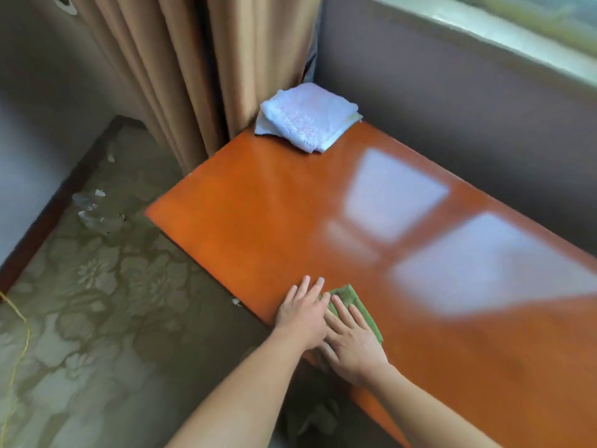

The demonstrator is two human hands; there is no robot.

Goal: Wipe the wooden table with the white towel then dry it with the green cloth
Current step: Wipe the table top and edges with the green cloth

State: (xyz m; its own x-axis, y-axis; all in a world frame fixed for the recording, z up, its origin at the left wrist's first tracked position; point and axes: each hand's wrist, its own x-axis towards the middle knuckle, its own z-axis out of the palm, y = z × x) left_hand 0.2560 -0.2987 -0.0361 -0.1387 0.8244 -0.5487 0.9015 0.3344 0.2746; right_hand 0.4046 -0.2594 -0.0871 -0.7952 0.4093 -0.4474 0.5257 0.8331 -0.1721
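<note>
Both hands lie flat, fingers spread, pressing the green cloth (353,307) onto the worktop (258,215) near its front edge — the right hand (350,342) squarely on the cloth, the left hand (302,313) just beside it, touching the right one, with its fingertips partly on bare wood and partly on the cloth's left side. Neither hand grips anything; they simply bear down with open palms. The white towel (307,118) sits folded at the far corner, next to the curtain (193,76), which suggests the wet wipe is finished and drying is the step in hand. To do it well, the cloth would be best kept flat and as wide as it will open, since most of it is now hidden under the palms and only a narrow strip shows. Long overlapping strokes running the worktop's length would probably leave fewer streaks than short scrubbing. Pressure should stay even — the glossy surface reflects the window (517,21) strongly, so any leftover damp film would likely show as dull patches against that glare, a handy check. The near edge deserves care: the hands are close to it, and a cloth pushed over it could slip to the floor (80,302). The towel will need lifting before the far corner can be dried. The frame is slightly blurred, so whether the wood is wet cannot be told.
</note>
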